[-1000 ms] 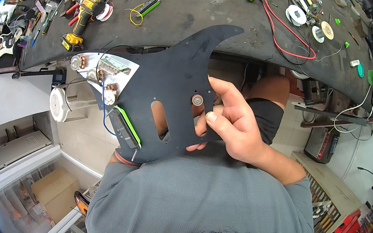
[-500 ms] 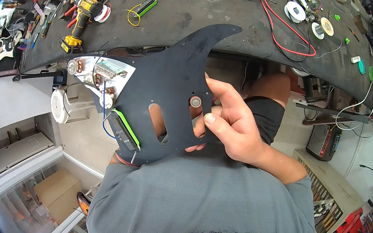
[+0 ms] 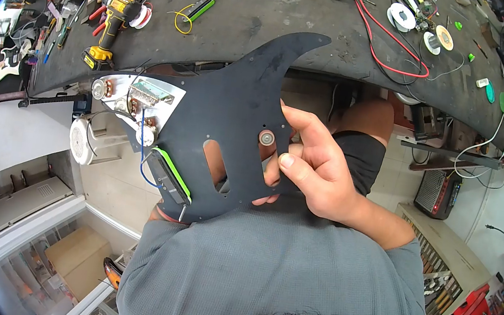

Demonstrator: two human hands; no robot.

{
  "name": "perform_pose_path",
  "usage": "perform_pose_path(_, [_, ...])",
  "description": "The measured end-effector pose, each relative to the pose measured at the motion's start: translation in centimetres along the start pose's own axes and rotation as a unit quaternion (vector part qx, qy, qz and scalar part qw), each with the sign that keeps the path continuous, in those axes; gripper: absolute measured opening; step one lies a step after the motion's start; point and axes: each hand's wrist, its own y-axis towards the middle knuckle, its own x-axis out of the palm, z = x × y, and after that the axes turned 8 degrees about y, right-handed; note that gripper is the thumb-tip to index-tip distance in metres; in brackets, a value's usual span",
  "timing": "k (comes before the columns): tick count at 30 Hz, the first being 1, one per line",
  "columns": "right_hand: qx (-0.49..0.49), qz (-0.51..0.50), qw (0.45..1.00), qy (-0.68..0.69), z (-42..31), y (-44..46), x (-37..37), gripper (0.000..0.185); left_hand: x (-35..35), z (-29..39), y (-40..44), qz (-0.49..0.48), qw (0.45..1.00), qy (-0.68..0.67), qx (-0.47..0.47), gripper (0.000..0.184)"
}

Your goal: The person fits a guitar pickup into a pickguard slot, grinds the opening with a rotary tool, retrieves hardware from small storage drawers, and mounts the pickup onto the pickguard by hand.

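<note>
the right hand (image 3: 318, 169) pinches the right edge of the matte black, fin-tipped flat plate (image 3: 201, 110) between thumb and fingers; the plate extends leftward from it. the left hand is hidden, its grip impossible to tell. a slim black, green-edged module (image 3: 170, 176) sits at the plate's lower left corner. the plate's tip overlaps the front edge of the dark table (image 3: 258, 7), where a yellow-and-black drill (image 3: 115, 22) lies toward the left.

Black guitar plate (image 3: 239, 105), wiring side up, pickup (image 3: 169, 177) and blue wire (image 3: 141, 155) attached, two long slots (image 3: 217, 166), in right hand (image 3: 319, 175).
</note>
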Motion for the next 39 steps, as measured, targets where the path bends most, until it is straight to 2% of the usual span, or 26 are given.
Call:
perform_pose_path(8, [0.026,0.011,1.000,-0.010,-0.39,-0.14,0.09,0.059,-0.10,-0.06,0.12,-0.004,1.000,-0.001,0.002,0.043])
perform_pose_path(17, [-0.002,-0.009,1.000,0.001,0.13,-0.04,-0.28,0.060,-0.30,-0.14,0.31,-0.010,1.000,-0.001,0.005,0.042])
perform_pose_path(26, [0.007,0.027,0.999,-0.042,-0.18,-0.31,0.19,0.061,-0.67,-0.28,0.38,-0.011,1.000,-0.003,0.007,0.041])
perform_pose_path(34, [0.025,0.018,0.998,-0.047,-0.35,-0.56,-0.09,0.062,-0.71,-0.43,0.43,-0.012,1.000,-0.001,0.008,0.040])
perform_pose_path(39, [0.001,0.025,0.999,-0.042,0.12,-0.52,-0.10,0.062,-0.65,-0.35,0.49,-0.013,1.000,0.000,0.009,0.040])
